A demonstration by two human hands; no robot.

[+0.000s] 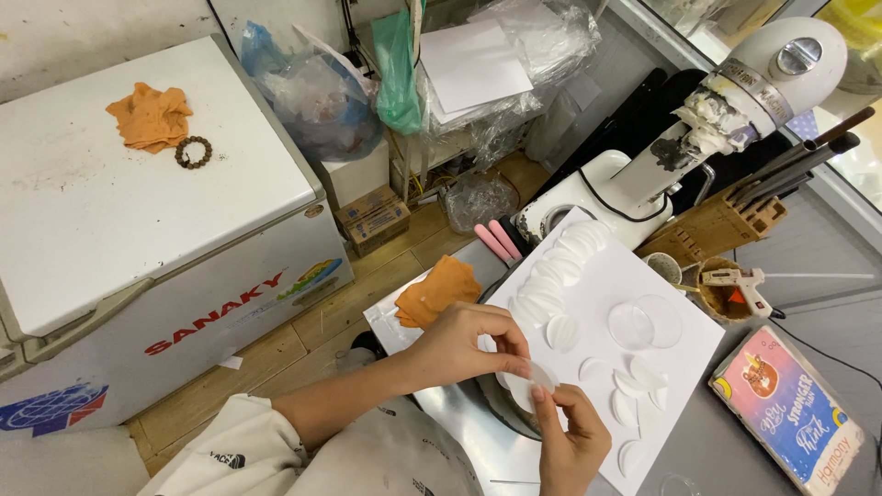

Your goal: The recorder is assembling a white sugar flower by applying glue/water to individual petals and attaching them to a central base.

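The white paper sheet (643, 303) at centre right looks matt and smooth, and the white discs (560, 271) rowed on it look thin and matt. A clear plastic disc (643, 323) on it is glossy and see-through. The orange cloths (439, 292) at centre and upper left are soft and crumpled. The chest freezer (138, 211) at left has a smooth white lid, smudged. The floor (303, 331) is plank wood; the knife block (712, 230) is bare wood. The stand mixer (735, 101) at upper right is glossy white plastic, crusted with residue.
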